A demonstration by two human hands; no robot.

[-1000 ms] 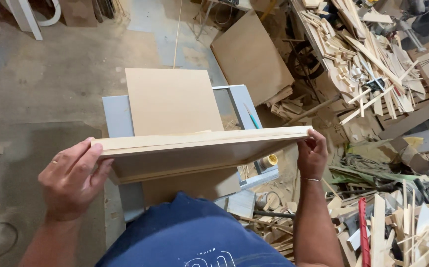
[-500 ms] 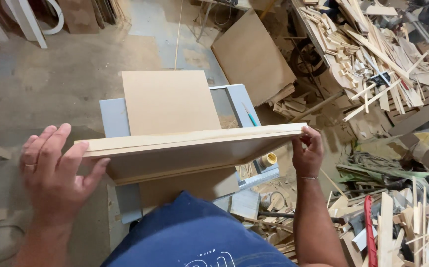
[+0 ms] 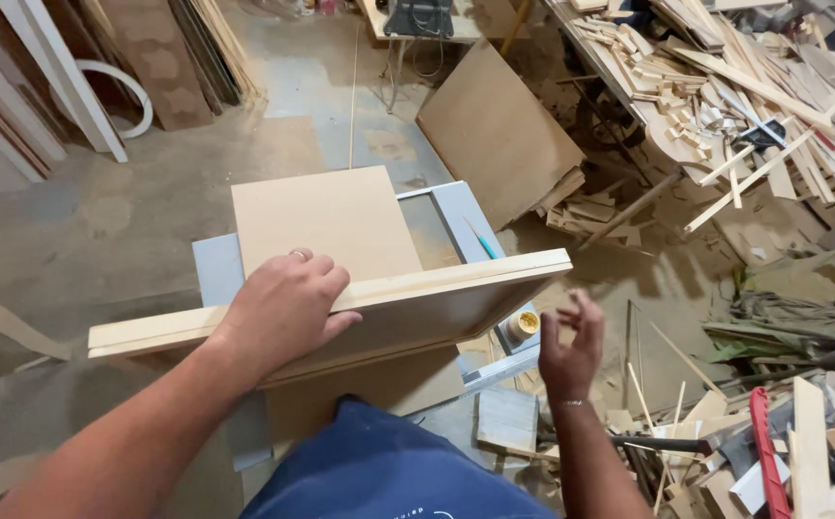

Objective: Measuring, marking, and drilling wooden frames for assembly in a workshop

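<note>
Pale fibreboard panel (image 3: pixel 417 298) stands on edge across my lap, its long axis running from about eight o'clock to two o'clock, over the grey work stand (image 3: pixel 217 269). I see my left hand (image 3: pixel 287 312) draped over the top edge near the middle, palm down, fingers curled onto the far face, gripping it. My right hand (image 3: pixel 569 346) floats off the panel at four o'clock from its right end, fingers loosely spread, holding nothing. A second flat board (image 3: pixel 326 221) lies beyond, at twelve o'clock. Left hand is the nearer one.
</note>
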